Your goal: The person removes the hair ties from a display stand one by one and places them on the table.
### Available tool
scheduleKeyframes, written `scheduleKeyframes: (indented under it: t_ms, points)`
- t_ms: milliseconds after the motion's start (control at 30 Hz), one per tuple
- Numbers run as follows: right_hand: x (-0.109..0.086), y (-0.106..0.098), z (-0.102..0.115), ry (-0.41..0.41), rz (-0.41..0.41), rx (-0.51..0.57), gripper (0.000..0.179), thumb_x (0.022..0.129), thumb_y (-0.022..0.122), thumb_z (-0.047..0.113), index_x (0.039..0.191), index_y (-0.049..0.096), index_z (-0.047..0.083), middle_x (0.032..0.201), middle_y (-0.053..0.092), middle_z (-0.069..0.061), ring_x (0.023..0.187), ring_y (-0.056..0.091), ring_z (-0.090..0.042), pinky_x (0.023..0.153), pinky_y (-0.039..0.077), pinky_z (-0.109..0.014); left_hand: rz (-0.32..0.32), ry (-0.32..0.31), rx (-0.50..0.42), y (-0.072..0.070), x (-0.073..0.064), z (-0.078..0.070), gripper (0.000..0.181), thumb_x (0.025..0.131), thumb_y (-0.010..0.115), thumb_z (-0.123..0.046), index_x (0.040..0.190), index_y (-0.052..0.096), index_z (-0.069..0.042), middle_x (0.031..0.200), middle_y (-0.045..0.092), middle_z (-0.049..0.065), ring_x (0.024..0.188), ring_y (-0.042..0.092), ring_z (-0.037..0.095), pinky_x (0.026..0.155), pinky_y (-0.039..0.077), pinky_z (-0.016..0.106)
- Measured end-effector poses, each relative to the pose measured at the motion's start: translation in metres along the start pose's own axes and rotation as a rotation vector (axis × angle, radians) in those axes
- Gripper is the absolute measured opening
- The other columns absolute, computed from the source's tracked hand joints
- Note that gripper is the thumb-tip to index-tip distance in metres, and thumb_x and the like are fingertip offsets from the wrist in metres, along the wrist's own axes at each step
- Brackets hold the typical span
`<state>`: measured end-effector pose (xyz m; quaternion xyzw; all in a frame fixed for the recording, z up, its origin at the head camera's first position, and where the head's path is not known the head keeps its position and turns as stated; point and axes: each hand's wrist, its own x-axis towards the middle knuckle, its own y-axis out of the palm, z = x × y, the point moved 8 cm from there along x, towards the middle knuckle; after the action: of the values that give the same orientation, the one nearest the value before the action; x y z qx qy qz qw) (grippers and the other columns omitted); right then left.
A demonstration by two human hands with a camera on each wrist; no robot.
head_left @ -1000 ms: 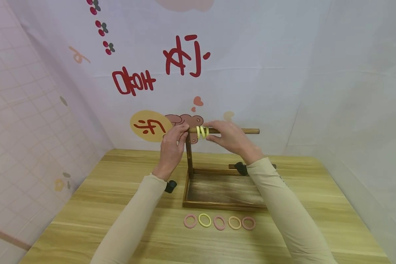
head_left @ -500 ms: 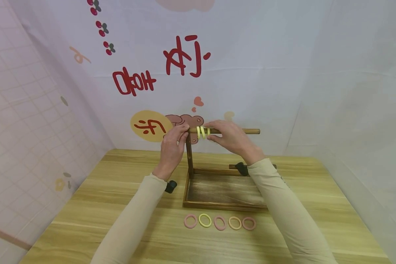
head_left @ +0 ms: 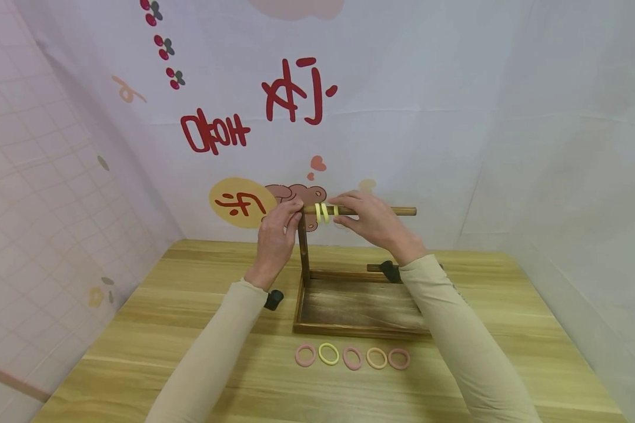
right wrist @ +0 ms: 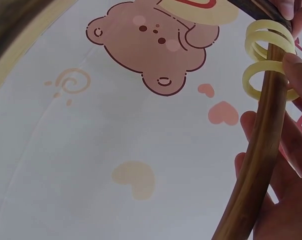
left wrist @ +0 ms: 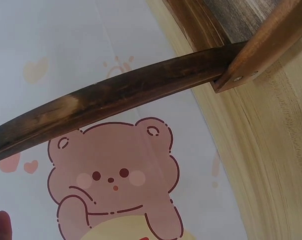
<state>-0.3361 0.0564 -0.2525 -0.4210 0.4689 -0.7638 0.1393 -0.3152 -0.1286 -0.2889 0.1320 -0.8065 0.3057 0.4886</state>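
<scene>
A dark wooden stand has an upright post [head_left: 304, 249] and a level bar [head_left: 404, 211] on top. Three pale yellow rings hang around the bar; a pair of rings [head_left: 321, 212] sits near the post, and a third ring [right wrist: 255, 75] is a little apart to their right. My right hand [head_left: 376, 222] pinches that third ring, its thumb on it in the right wrist view, other fingers behind the bar. At the corner where bar meets post, my left hand [head_left: 276, 238] grips the stand. Only one fingertip [left wrist: 3, 227] of it shows in the left wrist view.
The stand's tray base [head_left: 360, 302] rests on the wood-grain table [head_left: 190, 282]. Before it lie several rings in a row, among them a pink ring [head_left: 305, 364] and a yellow ring [head_left: 328, 363]. A printed white cloth [head_left: 413, 76] hangs close behind.
The third yellow ring has slid slightly right along the bar with my right hand, widening its gap from the other two. My left hand stays in place.
</scene>
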Motion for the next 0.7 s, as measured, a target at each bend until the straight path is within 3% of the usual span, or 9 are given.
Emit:
scheduleKeyframes:
  t_ms: [433, 700]
  points:
    - [-0.0043, -0.0040, 0.0011, -0.044, -0.058, -0.005, 0.039, 0.097, 0.076, 0.014, 0.135, 0.070, 0.009, 0.126, 0.064, -0.013, 0.106, 0.067, -0.028, 0.088, 0.057, -0.043, 0.011, -0.018, -0.003, 0.0012, -0.0003, 0.0017, 0.022, 0.103, 0.063, -0.007, 0.121, 0.072, 0.003, 0.125, 0.071, 0.015, 0.118, 0.066, 0.032, 0.100, 0.053, 0.047]
    - [-0.0055, -0.0061, 0.0003, -0.039, -0.080, 0.023, 0.039, 0.096, 0.076, 0.011, 0.134, 0.070, 0.007, 0.127, 0.061, -0.014, 0.106, 0.067, -0.030, 0.088, 0.057, -0.045, 0.018, -0.024, 0.007, 0.0015, -0.0003, 0.0026, 0.022, 0.104, 0.063, -0.008, 0.122, 0.071, 0.002, 0.125, 0.071, 0.015, 0.119, 0.066, 0.032, 0.102, 0.053, 0.046]
